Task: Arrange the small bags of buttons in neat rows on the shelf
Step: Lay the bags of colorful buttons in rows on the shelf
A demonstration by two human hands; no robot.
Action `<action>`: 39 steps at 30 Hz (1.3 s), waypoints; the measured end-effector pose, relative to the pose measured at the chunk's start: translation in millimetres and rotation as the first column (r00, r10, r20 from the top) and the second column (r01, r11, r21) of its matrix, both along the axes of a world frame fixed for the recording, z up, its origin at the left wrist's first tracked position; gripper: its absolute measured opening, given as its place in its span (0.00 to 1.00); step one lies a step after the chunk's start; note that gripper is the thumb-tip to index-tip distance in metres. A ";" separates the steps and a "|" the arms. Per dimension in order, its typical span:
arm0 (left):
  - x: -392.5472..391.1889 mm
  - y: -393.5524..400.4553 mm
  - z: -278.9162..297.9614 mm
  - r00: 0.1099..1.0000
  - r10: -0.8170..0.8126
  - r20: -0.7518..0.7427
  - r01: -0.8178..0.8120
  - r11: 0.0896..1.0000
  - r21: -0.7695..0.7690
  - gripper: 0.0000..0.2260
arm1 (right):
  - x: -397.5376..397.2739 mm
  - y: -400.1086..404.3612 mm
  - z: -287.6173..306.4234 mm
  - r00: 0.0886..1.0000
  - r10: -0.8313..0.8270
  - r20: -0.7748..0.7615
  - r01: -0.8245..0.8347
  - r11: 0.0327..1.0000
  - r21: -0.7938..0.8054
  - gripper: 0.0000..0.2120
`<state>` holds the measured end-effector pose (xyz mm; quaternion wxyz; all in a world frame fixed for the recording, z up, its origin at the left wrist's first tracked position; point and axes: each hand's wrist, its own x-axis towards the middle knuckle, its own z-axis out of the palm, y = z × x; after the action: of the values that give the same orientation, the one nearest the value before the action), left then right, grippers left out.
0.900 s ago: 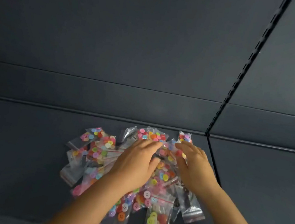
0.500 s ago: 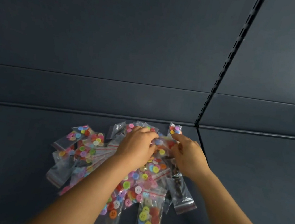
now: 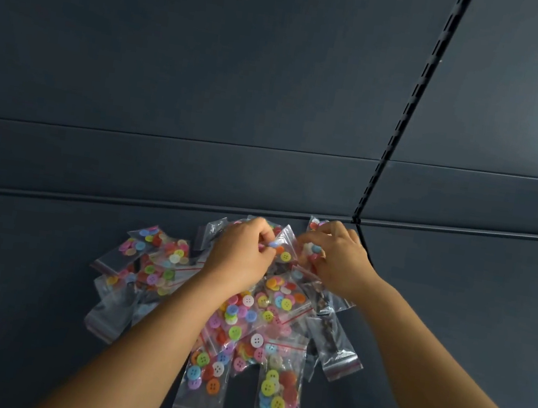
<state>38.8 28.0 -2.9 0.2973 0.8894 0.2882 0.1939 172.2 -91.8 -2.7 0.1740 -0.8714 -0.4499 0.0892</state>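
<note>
Left hand (image 3: 239, 255) pinching one small bag (image 3: 283, 251) at the back of the pile of button bags (image 3: 244, 321). Right hand (image 3: 335, 261) gripping another bag (image 3: 313, 249) just beside. All on the dark shelf (image 3: 26, 273).

Both hands have gone from lying flat with spread fingers over the heap to curled grips at its far edge, in the upper middle of the frame. The left hand (image 3: 242, 254) now pinches a small clear plastic bag of coloured buttons (image 3: 285, 248), raised off the pile. The right hand (image 3: 335, 261) now grips a second clear button bag (image 3: 311, 252) just beside it.
</note>
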 end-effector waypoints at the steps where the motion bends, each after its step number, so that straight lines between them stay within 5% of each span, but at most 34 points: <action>1: -0.7 0.8 -0.1 1.000 0.013 0.017 -0.012 0.999 -0.030 0.07 | 0.8 -0.5 1.1 1.000 0.009 0.016 -0.009 1.000 0.007 0.17; 6: -2.7 2.7 1.3 0.996 0.016 0.088 -0.005 0.993 -0.121 0.06 | 4.1 -3.3 4.5 0.997 0.056 0.052 -0.055 0.998 -0.019 0.04; 11: -5.6 6.5 4.2 0.974 0.062 0.218 -0.013 0.976 -0.218 0.03 | -3.9 -5.9 11.4 0.981 -0.083 -0.175 0.130 0.951 0.279 0.08; 15: -6.5 7.5 7.4 0.947 0.125 0.294 0.018 0.898 -0.440 0.00 | -14.1 -9.5 23.3 0.832 -0.121 -0.542 0.391 0.820 0.417 0.03; 21: -5.3 4.7 14.0 0.933 0.161 0.322 0.044 0.837 -0.546 0.04 | -28.6 -12.4 36.0 0.616 0.001 -0.787 0.551 0.714 0.432 0.07; 27: 5.2 -6.9 19.8 0.939 0.132 0.317 0.070 0.830 -0.554 0.03 | -32.2 -19.6 40.6 0.493 0.137 -0.859 0.632 0.621 0.463 0.08; 34: 31.9 -41.0 30.0 0.949 0.073 0.308 0.136 0.786 -0.603 0.04 | -13.5 -40.8 38.1 0.509 0.159 -0.846 0.688 0.516 0.510 0.08; 39: 61.6 -76.4 37.6 0.947 0.041 0.319 0.177 0.762 -0.623 0.07 | 15.1 -65.4 37.3 0.533 0.176 -0.828 0.649 0.542 0.533 0.06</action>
<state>100.4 -48.4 34.7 0.6330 0.7005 0.2533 0.2109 187.2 -157.2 34.6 0.7437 -0.6051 -0.1609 0.2343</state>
